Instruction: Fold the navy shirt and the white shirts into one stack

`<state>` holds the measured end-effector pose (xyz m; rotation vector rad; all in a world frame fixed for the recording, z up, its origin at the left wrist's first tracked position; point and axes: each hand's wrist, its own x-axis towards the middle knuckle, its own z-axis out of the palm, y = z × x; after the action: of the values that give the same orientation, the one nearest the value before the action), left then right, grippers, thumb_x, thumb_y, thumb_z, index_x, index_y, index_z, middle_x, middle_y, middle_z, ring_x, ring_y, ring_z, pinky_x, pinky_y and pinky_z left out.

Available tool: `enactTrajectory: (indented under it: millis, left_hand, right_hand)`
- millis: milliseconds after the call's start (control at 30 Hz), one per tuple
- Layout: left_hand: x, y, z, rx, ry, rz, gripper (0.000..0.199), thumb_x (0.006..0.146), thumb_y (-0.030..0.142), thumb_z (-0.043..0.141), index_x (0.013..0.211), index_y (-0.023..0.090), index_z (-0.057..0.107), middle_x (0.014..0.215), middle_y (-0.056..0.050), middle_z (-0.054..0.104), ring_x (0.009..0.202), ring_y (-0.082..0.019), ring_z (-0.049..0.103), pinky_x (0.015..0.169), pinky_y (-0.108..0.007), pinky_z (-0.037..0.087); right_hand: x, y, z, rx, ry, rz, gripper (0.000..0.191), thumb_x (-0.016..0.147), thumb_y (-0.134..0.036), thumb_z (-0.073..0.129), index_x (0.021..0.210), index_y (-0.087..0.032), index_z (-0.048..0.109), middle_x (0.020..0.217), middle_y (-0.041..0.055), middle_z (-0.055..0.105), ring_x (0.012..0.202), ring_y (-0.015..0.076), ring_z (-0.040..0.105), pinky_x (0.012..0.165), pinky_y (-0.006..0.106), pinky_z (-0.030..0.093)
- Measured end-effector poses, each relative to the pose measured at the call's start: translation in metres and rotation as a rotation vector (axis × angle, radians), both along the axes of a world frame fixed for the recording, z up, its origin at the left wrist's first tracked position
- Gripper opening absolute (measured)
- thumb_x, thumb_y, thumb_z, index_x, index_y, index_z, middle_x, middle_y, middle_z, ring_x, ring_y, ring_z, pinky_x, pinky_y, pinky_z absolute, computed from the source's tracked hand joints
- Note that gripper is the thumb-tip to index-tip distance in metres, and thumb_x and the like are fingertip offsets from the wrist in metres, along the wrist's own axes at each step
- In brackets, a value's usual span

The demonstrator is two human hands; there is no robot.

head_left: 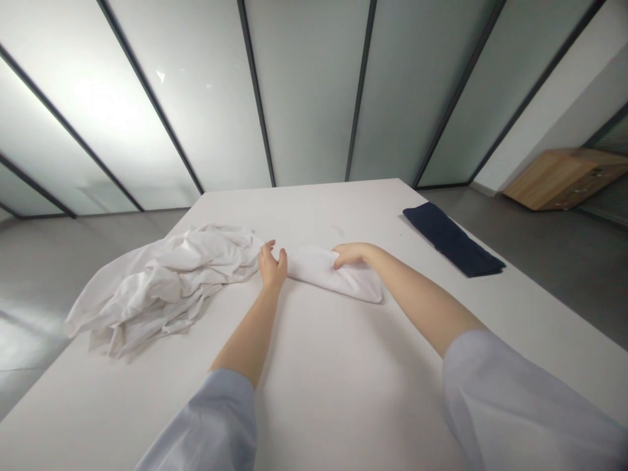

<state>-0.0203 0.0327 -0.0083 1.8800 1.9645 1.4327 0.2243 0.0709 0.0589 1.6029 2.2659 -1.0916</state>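
A folded white cloth (318, 267) lies in the middle of the white table. My right hand (352, 254) grips its far edge, fingers curled onto the fabric. At the cloth's left end is my left hand (273, 265), thumb and fingers apart, with nothing held between them. Just left of that hand spreads a crumpled heap of white cloth (167, 281). A folded dark blue cloth (449, 239) rests flat near the table's right edge.
The white table (314, 209) has its far edge near frosted glass panels with dark frames. A wooden cabinet (564, 178) stands on the grey floor at the far right.
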Motion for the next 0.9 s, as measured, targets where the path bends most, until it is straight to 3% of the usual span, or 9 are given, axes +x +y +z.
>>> enactTrajectory:
  millis: [200, 367, 500, 633, 767, 900]
  left_hand:
    - [-0.004, 0.007, -0.007, -0.021, -0.13, 0.002, 0.035, 0.085, 0.027, 0.047, 0.119, 0.018, 0.048, 0.116, -0.012, 0.06, 0.105, -0.022, 0.059, 0.089, -0.036, 0.049]
    - [-0.008, 0.014, -0.016, -0.023, -0.279, -0.03, 0.037, 0.081, 0.029, 0.05, 0.117, 0.019, 0.047, 0.114, -0.011, 0.061, 0.099, -0.021, 0.061, 0.081, -0.035, 0.05]
    - [-0.014, 0.02, -0.021, -0.024, -0.413, -0.013, 0.036, 0.078, 0.028, 0.052, 0.113, 0.019, 0.047, 0.108, -0.009, 0.062, 0.092, -0.019, 0.061, 0.078, -0.034, 0.05]
    - [-0.014, 0.018, -0.02, -0.019, -0.463, -0.019, 0.034, 0.076, 0.027, 0.053, 0.109, 0.021, 0.047, 0.103, -0.007, 0.062, 0.086, -0.018, 0.061, 0.072, -0.032, 0.049]
    - [-0.015, 0.015, -0.019, -0.017, -0.491, -0.002, 0.034, 0.075, 0.027, 0.054, 0.108, 0.021, 0.048, 0.101, -0.006, 0.062, 0.083, -0.017, 0.061, 0.069, -0.03, 0.048]
    - [-0.016, 0.012, -0.018, -0.024, -0.509, -0.015, 0.031, 0.076, 0.03, 0.054, 0.106, 0.022, 0.048, 0.101, -0.005, 0.061, 0.08, -0.016, 0.061, 0.066, -0.029, 0.049]
  right_hand:
    - [0.091, 0.0, -0.01, 0.238, -0.052, -0.35, 0.034, 0.076, -0.025, 0.059, 0.107, -0.016, 0.07, 0.108, 0.0084, 0.073, 0.094, 0.0239, 0.067, 0.075, 0.026, 0.049]
    - [0.167, -0.014, -0.015, 0.492, -0.276, -0.609, 0.037, 0.086, -0.034, 0.054, 0.108, -0.009, 0.07, 0.107, 0.018, 0.071, 0.099, 0.0279, 0.067, 0.078, 0.029, 0.048]
    - [0.205, -0.03, -0.005, 0.631, -0.383, -0.656, 0.044, 0.092, -0.045, 0.048, 0.11, -0.011, 0.068, 0.11, 0.0195, 0.069, 0.102, 0.0297, 0.065, 0.079, 0.032, 0.047]
    - [0.229, -0.036, 0.02, 0.716, -0.479, -0.71, 0.05, 0.094, -0.054, 0.041, 0.115, -0.014, 0.065, 0.11, 0.0193, 0.069, 0.1, 0.0307, 0.065, 0.076, 0.034, 0.047]
    - [0.251, -0.026, 0.043, 0.783, -0.512, -0.766, 0.054, 0.094, -0.056, 0.039, 0.114, -0.014, 0.065, 0.11, 0.0206, 0.068, 0.099, 0.0317, 0.064, 0.074, 0.035, 0.047]
    - [0.273, -0.005, 0.046, 0.788, -0.457, -0.787, 0.052, 0.095, -0.053, 0.039, 0.113, -0.012, 0.066, 0.111, 0.0214, 0.068, 0.101, 0.032, 0.064, 0.077, 0.036, 0.046]
